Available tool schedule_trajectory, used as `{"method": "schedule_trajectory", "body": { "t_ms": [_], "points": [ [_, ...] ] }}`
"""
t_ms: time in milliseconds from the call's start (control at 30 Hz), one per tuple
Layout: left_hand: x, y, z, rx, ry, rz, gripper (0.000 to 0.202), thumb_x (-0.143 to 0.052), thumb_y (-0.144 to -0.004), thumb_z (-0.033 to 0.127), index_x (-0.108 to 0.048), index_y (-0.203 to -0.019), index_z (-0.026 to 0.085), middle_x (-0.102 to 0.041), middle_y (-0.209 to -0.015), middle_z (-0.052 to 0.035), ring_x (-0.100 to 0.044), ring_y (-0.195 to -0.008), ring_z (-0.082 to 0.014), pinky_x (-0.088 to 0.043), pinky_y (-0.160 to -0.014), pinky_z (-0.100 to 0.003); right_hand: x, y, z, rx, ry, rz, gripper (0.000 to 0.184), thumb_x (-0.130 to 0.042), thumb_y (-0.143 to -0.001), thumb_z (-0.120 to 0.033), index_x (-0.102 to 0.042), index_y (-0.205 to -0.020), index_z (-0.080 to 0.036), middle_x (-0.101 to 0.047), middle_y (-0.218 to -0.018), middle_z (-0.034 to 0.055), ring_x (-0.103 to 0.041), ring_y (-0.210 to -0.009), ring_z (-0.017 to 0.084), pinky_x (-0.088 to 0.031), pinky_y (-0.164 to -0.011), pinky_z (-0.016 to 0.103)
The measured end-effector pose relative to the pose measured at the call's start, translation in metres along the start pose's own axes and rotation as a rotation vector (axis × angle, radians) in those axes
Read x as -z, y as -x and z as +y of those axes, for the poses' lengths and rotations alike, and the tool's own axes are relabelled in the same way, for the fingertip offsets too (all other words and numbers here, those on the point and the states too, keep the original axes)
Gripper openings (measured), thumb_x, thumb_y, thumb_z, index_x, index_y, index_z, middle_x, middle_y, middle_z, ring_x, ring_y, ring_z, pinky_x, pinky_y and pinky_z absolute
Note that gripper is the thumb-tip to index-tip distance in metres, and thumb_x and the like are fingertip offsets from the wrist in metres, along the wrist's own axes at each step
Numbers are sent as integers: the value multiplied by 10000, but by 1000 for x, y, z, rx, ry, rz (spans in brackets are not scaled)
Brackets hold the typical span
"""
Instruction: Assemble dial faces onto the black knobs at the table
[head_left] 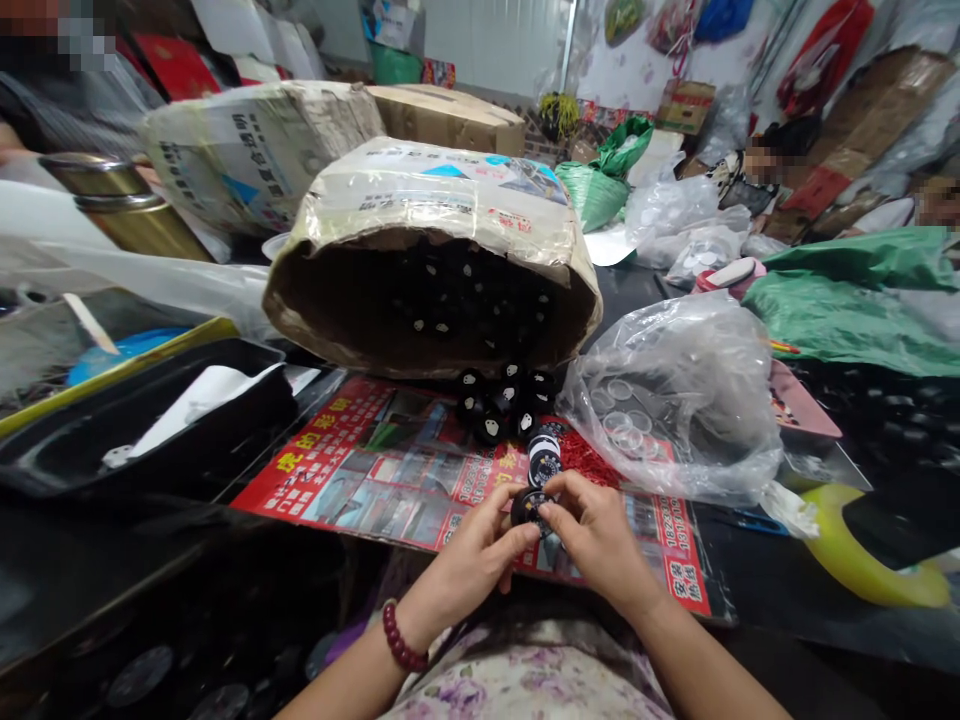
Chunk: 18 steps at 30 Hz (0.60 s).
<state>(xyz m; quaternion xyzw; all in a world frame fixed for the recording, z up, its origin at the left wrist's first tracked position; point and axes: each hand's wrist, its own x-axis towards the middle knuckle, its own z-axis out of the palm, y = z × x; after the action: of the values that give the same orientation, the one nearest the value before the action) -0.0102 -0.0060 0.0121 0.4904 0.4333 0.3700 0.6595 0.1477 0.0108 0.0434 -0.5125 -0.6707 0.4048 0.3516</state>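
Over the near edge of a red printed board (315, 480), my left hand (480, 545) and my right hand (600, 535) meet at a small black round piece with a printed dial face (529, 508). Both are closed on it, fingertips at its sides and my right thumb on its face. Just beyond my fingers stands a row of dark printed discs (544, 462). Several black round parts with white marks (495, 405) lie behind it, spilling from the mouth of a large sack (442, 195). More such parts show inside the dark sack.
A clear plastic bag with transparent rings (697, 390) sits right, beside red shreds (589, 455). Yellow tape (832, 540) lies near the right edge. A black tray (225, 400) and a gold flask (135, 205) stand left. Part of another person appears at upper left.
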Motion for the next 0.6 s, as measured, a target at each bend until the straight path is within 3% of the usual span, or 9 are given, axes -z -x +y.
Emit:
{"method": "schedule_trajectory", "body": {
  "t_ms": [200,333,467,600],
  "points": [
    [-6,2,1,-36,-48,36,277,-535,-851,364,-475,-1063,196,-484,-612,79,-433,-347,-28,-358,-320,-128,-14,3,11,-242,-356,76,115,-601,-738,-257,-504,-733,-197,-431,-454,-92,-384,-388,78,-289,-399,194],
    [-12,2,-1,7,-3,61,312,-523,-848,383,-465,-1101,209,-515,-613,72,-453,-327,-36,-310,-292,-121,-18,9,17,-282,-515,109,166,-617,-734,-275,-493,-819,-204,-421,-448,-110,-364,-362,68,-285,-371,178],
    [-16,2,-5,20,41,67,343,-506,-848,407,-454,-1126,214,-486,-564,82,-435,-313,-49,-281,-280,-129,-16,12,19,-252,-510,132,148,-597,-767,-279,-500,-850,-203,-458,-507,-89,-382,-400,66,-289,-386,174],
    [-13,2,-8,-91,-129,106,261,-516,-836,304,-512,-1081,213,-517,-614,59,-437,-369,-61,-355,-352,-169,-12,10,20,-208,-376,39,144,-588,-777,-256,-555,-903,-196,-395,-486,-96,-361,-416,67,-272,-404,174]
  ]
}}
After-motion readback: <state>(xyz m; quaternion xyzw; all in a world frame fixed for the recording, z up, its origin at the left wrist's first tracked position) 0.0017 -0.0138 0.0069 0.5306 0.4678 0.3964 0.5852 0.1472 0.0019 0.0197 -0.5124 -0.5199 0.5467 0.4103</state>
